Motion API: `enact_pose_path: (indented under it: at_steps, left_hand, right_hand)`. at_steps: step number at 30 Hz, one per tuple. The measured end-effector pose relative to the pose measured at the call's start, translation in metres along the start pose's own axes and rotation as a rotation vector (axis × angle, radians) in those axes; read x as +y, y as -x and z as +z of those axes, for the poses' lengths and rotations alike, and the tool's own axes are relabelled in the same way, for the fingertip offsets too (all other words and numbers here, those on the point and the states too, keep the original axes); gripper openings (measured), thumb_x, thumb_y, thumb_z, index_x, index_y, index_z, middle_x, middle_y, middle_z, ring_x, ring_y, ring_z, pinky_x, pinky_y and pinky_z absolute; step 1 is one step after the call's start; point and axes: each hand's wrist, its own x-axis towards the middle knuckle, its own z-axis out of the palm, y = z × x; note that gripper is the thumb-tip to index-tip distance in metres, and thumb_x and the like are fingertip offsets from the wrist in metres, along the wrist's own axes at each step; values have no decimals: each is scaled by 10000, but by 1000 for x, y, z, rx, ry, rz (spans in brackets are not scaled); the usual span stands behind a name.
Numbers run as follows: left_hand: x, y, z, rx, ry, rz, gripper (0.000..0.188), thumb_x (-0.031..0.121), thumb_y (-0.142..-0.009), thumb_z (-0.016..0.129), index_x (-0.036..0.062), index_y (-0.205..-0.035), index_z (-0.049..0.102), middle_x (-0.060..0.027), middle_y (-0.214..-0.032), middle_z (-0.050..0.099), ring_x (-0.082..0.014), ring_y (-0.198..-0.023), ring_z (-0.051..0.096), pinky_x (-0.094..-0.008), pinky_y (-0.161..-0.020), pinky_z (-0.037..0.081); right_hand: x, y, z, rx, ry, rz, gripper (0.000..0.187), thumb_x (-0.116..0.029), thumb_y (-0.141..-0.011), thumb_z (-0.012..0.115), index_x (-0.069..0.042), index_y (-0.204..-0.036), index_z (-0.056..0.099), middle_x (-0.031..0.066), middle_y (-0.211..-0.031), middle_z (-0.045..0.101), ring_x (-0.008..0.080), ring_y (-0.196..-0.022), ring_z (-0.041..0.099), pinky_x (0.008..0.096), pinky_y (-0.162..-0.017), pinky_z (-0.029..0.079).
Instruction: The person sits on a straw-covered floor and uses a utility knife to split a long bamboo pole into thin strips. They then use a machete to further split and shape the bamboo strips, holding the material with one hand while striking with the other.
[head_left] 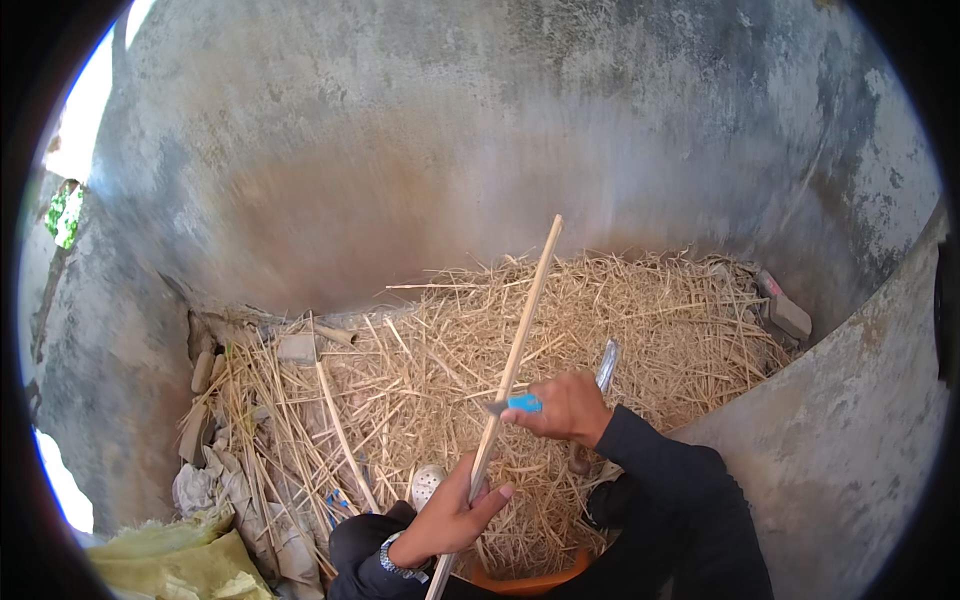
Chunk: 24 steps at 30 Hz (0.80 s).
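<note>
A long, pale strip of split wood or bamboo slants up from my lap toward the far wall. My left hand, with a metal-banded watch at the wrist, is closed around its lower part, thumb stretched along it. My right hand grips a knife with a blue handle. Its short dark blade lies against the strip, above my left hand. Just beyond the right hand, a shiny metal piece shows over the straw; whether it belongs to another tool I cannot tell.
Straw and shavings cover the floor up to the grey wall. Longer strips lie at the left, near a yellowish sack. A white perforated shoe shows beside my left hand. Bricks rest in the far right corner.
</note>
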Motion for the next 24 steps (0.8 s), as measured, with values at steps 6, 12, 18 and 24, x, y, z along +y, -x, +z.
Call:
enact_pose_path:
  at_steps: [6,12,18,24]
  left_hand:
    - [-4,5,-1,12,-31,44,498,215,-926,627,-23,-1293,389,24,-687,403,-67,-594,389,-244,-512,332]
    - [4,10,-1,-29,28,-4,508,185,-912,643,-15,-1297,379,21,-681,400,-61,-599,395,-238,-523,337]
    - [-1,6,2,26,-65,25,503,165,-898,647,-3,-1293,385,23,-680,393,-66,-597,400,-239,-534,349]
    - [1,5,8,-16,-2,-32,492,39,-885,596,41,-1328,383,47,-741,398,-60,-618,372,-239,-595,363]
  right_hand:
    - [34,-16,12,18,84,65,843,-841,-776,368,-77,-529,625,92,-430,518,255,-388,543,385,-417,416]
    - [37,-14,7,109,164,31,838,-846,-759,393,-74,-537,631,85,-430,518,253,-394,546,383,-422,420]
    - [45,-25,11,114,132,0,752,-821,-728,488,-102,-557,630,93,-447,532,277,-403,552,390,-415,417]
    - [91,-32,31,284,221,149,737,-762,-827,424,-105,-581,649,88,-438,499,241,-376,496,387,-396,399]
